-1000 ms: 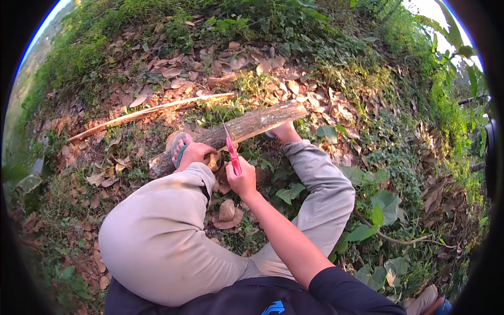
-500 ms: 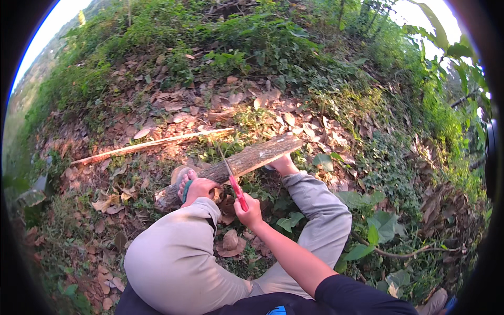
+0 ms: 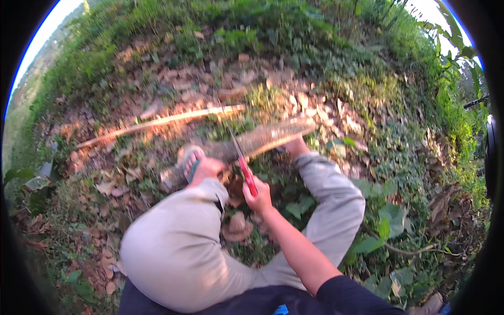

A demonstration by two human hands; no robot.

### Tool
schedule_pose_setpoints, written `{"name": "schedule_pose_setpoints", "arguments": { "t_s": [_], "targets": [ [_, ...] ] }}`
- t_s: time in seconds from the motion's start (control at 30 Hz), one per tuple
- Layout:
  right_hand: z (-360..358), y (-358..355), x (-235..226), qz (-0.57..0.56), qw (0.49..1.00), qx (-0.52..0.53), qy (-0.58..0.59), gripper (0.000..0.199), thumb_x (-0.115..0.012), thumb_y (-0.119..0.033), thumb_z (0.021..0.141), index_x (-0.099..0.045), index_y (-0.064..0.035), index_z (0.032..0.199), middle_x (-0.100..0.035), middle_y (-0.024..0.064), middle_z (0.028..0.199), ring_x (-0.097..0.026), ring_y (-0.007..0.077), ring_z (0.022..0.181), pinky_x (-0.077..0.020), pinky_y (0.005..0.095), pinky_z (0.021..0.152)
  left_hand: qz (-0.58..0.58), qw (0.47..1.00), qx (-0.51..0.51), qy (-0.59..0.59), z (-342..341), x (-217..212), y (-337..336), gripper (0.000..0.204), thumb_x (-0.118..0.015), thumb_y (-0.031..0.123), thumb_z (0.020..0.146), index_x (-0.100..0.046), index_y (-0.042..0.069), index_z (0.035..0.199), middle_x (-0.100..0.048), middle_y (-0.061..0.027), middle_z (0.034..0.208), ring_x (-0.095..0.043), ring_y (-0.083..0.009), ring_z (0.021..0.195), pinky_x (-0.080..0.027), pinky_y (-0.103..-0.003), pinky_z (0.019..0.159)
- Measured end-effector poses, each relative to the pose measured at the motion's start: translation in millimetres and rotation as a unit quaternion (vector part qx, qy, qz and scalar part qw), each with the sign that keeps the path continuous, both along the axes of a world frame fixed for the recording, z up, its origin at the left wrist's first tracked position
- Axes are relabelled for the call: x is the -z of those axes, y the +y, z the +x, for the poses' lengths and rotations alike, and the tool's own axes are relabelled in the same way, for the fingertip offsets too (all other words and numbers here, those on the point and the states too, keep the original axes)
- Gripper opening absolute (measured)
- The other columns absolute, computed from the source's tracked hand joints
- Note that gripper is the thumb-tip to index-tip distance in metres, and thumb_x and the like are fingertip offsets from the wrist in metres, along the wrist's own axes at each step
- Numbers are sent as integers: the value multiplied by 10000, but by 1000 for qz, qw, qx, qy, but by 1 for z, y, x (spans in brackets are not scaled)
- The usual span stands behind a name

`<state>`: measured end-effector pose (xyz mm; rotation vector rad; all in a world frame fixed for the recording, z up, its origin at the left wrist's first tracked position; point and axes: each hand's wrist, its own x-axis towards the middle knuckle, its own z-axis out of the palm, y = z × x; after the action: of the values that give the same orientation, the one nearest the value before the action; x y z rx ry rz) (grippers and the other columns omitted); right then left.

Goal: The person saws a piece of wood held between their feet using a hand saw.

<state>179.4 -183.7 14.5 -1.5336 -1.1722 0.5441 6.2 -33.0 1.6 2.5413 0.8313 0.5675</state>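
My right hand [image 3: 257,194] is wrapped round the red handle [image 3: 247,173] of a hand saw. Its thin saw blade [image 3: 234,139] points away from me and crosses a bark-covered log [image 3: 268,137]. The log lies slantwise in front of me, its right end farther off. My left foot [image 3: 206,167], in a sandal with a green strap, rests on or against the log's left part. My right foot [image 3: 297,147] is partly behind the log near its right end. Whether the blade has cut into the wood is too blurred to tell. No part of my left hand shows.
Beyond the log a long, pale strip of wood [image 3: 163,122] lies on dry brown leaves. Low green plants [image 3: 310,47] rise at the back. Broad leaves [image 3: 386,220] and a thin bent branch [image 3: 409,252] are at the right, beside my bent right leg [image 3: 336,205].
The whole view has shifted, so log, legs and saw appear a little higher and farther right, with more blur. My right hand keeps its grip, and the saw stays across the log.
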Motion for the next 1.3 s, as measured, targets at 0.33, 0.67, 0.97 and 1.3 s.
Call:
{"name": "schedule_pose_setpoints", "arguments": {
  "t_s": [0.33,0.67,0.97,1.3],
  "targets": [
    [-10,-12,-51,-79,997,21,10,177,-664,-129,947,-580,-8,850,-546,150,616,-558,271,519,-442,384,537,7,1000,-6,3,-8,-19,-1,138,-757,89,760,-762,142,887,-772,-76,965,-728,-287,916,-544,-414,829],
    [21,-5,-173,-174,985,1,11,263,-658,-127,952,-564,32,765,-535,163,606,-496,235,514,-420,411,544,-6,999,-12,-41,-8,8,14,168,-750,92,755,-769,153,910,-755,-67,864,-721,-293,869,-541,-421,820],
    [22,-33,-36,-140,980,-9,138,172,-656,-172,998,-614,-17,937,-506,-13,679,-435,59,627,-377,286,564,-42,999,-26,18,-2,-7,20,185,-739,138,824,-788,165,1001,-769,-67,948,-709,-286,957,-523,-411,905],
    [7,-39,-117,-149,988,36,15,163,-620,-91,897,-614,33,792,-576,170,601,-591,282,560,-473,386,575,-28,999,-26,24,-1,0,18,207,-727,152,824,-795,173,1018,-770,-88,942,-711,-304,937,-534,-405,878]
  ]
}}
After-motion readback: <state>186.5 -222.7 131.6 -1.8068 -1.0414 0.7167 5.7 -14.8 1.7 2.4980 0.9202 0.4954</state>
